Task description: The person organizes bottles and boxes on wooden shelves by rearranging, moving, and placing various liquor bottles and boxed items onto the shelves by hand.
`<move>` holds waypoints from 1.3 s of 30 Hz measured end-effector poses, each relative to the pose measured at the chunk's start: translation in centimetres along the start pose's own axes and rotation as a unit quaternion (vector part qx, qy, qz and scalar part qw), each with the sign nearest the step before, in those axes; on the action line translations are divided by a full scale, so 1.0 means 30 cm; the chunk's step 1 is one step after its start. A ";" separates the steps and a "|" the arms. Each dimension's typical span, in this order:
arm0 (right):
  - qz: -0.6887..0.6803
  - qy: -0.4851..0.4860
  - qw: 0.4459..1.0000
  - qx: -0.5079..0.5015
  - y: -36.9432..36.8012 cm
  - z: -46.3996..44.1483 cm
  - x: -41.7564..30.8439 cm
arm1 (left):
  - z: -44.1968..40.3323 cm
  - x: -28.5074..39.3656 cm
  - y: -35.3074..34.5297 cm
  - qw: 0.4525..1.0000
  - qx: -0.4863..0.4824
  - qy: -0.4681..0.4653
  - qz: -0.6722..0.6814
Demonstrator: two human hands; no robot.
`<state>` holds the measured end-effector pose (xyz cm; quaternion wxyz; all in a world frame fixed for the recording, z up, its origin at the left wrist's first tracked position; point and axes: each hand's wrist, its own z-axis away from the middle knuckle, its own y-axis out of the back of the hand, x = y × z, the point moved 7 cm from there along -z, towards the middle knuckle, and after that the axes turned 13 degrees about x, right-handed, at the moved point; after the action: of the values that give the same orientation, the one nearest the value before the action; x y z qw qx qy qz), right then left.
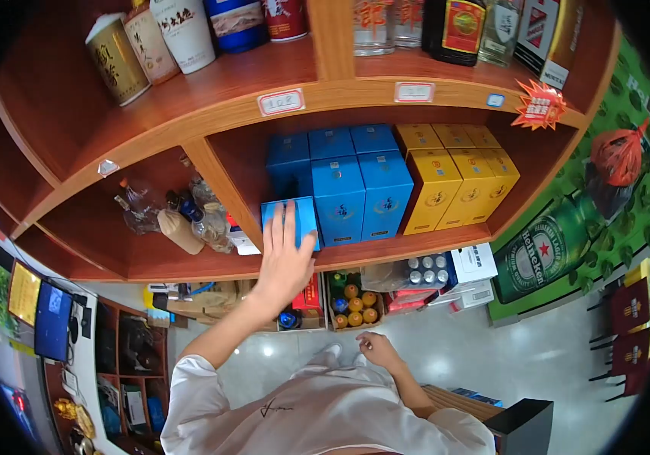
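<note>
My left hand [287,254] reaches into the middle shelf and grips a blue box [306,218]. Its fingers lie over the top face and the thumb rests along the right edge. This box sits forward and lower than the taller blue boxes [338,199] beside it; a dark gap shows behind it. Yellow boxes [435,189] stand in rows farther right on the same shelf. Down near my body, my right hand [378,350] hangs with loosely bent fingers, partly apart, and nothing visible in it.
Bottles [184,34] line the upper shelf. Several glass bottles [207,220] stand in the left compartment, behind a wooden divider [222,186]. Below the shelf are a carton of orange-capped bottles [354,305] and packed cans [427,271]. A red bag [619,155] hangs at the right.
</note>
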<state>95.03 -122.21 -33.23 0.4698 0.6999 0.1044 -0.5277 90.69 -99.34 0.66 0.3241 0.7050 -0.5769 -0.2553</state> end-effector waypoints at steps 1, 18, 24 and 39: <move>0.002 -0.005 1.000 -0.013 -0.003 0.031 0.026 | -0.037 -0.012 0.010 1.000 0.000 -0.019 0.002; 0.008 -0.042 0.999 -0.017 0.069 0.140 0.168 | -0.013 0.039 0.050 0.996 -0.059 -0.057 -0.029; -0.063 -0.047 0.997 0.009 0.036 0.151 0.123 | 0.079 0.094 0.194 0.998 -0.018 -0.056 0.014; -0.196 0.185 0.949 -0.164 -0.305 0.014 -0.865 | 0.714 -0.163 1.047 0.976 -0.040 0.123 0.174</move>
<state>77.95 -108.54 -16.54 0.4375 0.6646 0.4098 -0.4460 53.63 -101.94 10.05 0.4601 0.6063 -0.6355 -0.1298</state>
